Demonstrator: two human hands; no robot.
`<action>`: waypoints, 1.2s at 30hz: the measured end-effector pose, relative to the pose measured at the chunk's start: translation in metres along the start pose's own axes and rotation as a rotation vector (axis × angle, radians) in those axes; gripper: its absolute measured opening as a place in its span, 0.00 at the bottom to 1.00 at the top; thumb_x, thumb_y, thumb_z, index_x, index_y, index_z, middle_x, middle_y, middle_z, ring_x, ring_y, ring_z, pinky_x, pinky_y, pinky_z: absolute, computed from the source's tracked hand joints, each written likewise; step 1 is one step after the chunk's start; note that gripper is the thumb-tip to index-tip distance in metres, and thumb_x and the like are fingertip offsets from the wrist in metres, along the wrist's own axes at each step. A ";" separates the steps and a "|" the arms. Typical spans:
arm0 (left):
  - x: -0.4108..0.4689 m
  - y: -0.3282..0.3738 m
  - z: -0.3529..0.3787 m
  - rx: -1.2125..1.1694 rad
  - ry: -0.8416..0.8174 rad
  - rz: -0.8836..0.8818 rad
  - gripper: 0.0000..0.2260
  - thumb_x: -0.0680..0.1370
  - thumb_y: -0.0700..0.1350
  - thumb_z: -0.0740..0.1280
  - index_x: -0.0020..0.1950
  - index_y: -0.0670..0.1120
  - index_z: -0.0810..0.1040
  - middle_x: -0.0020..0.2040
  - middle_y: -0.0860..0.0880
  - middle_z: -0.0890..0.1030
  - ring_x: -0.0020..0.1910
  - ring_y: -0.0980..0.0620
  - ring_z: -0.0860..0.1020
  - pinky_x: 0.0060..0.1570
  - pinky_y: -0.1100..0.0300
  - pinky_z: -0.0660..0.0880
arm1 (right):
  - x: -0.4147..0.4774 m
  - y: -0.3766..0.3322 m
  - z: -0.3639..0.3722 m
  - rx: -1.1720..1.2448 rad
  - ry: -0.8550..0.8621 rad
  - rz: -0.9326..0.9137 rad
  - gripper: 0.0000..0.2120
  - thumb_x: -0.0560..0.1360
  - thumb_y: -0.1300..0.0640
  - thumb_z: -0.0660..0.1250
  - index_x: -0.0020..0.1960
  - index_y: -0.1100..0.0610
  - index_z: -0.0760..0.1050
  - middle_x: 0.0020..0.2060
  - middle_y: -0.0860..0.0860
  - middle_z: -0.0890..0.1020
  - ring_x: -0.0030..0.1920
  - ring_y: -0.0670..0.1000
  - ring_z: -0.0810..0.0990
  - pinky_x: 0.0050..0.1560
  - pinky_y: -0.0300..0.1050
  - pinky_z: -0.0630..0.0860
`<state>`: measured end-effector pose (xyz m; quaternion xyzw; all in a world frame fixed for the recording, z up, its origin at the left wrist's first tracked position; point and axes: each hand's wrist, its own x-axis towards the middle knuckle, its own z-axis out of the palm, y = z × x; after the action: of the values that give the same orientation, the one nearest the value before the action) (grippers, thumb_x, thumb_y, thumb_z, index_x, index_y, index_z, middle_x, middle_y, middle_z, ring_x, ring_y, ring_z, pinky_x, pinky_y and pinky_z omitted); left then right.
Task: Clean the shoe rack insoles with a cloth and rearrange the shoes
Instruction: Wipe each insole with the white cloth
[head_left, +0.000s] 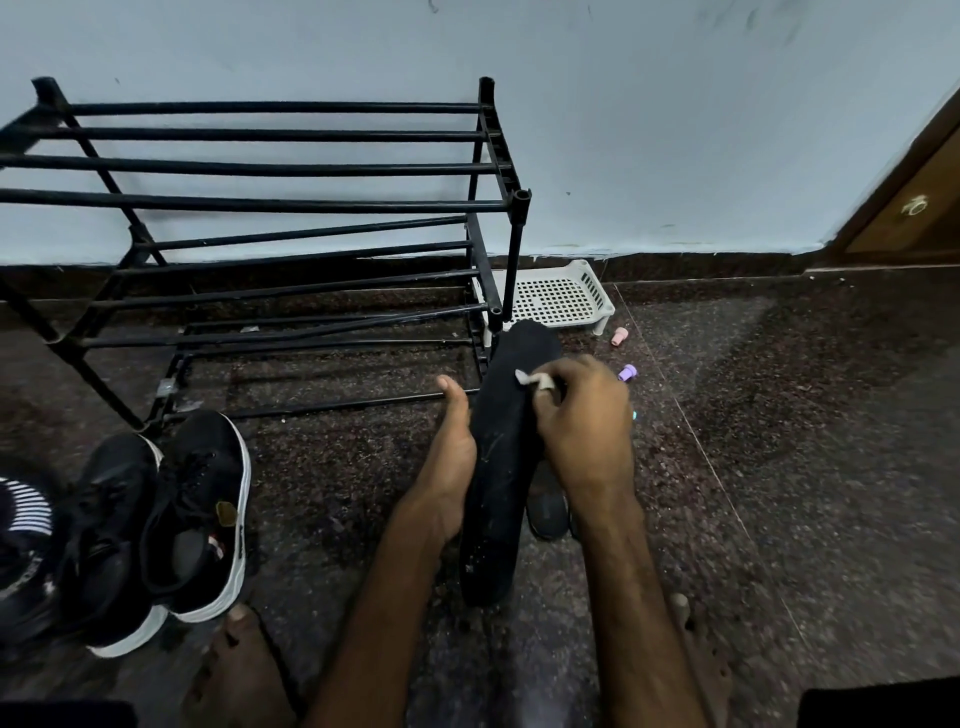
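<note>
Black insole (496, 488) in left hand (448, 467) grip; cloth (531, 379) in right hand (587, 426) against it

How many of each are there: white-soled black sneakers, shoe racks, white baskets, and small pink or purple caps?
White-soled black sneakers: 2
Shoe rack: 1
White basket: 1
Small caps: 2, one pink, one purple
Total: 6
Dark striped item at the left edge is too cropped to class.

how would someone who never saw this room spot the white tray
Start at the black shoe rack against the wall. The tray sits on the floor at its right end. No neighbour shares its white grid of square holes.
</note>
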<state>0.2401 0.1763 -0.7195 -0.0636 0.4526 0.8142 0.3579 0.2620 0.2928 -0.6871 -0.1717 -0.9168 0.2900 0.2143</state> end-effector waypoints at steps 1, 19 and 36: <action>0.000 -0.001 0.002 0.003 0.001 -0.006 0.37 0.78 0.69 0.42 0.57 0.44 0.80 0.41 0.45 0.86 0.38 0.50 0.84 0.35 0.61 0.80 | 0.001 -0.001 0.000 0.010 0.036 -0.024 0.08 0.73 0.62 0.69 0.50 0.56 0.83 0.46 0.51 0.81 0.45 0.52 0.80 0.51 0.51 0.78; 0.000 0.005 -0.005 -0.011 -0.003 -0.032 0.40 0.75 0.73 0.42 0.59 0.45 0.80 0.43 0.42 0.85 0.38 0.44 0.84 0.31 0.50 0.81 | -0.001 0.000 -0.003 0.045 -0.291 -0.125 0.08 0.72 0.62 0.71 0.47 0.53 0.85 0.42 0.45 0.81 0.43 0.46 0.79 0.50 0.46 0.78; -0.001 0.005 -0.005 0.048 -0.080 -0.055 0.40 0.76 0.71 0.42 0.65 0.44 0.76 0.49 0.41 0.85 0.38 0.42 0.84 0.24 0.54 0.78 | 0.009 0.005 -0.017 0.012 -0.054 0.002 0.06 0.72 0.62 0.71 0.48 0.55 0.83 0.45 0.50 0.82 0.44 0.49 0.80 0.52 0.49 0.80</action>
<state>0.2364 0.1695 -0.7184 -0.0350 0.4556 0.7948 0.3994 0.2639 0.3081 -0.6748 -0.1633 -0.9202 0.3004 0.1904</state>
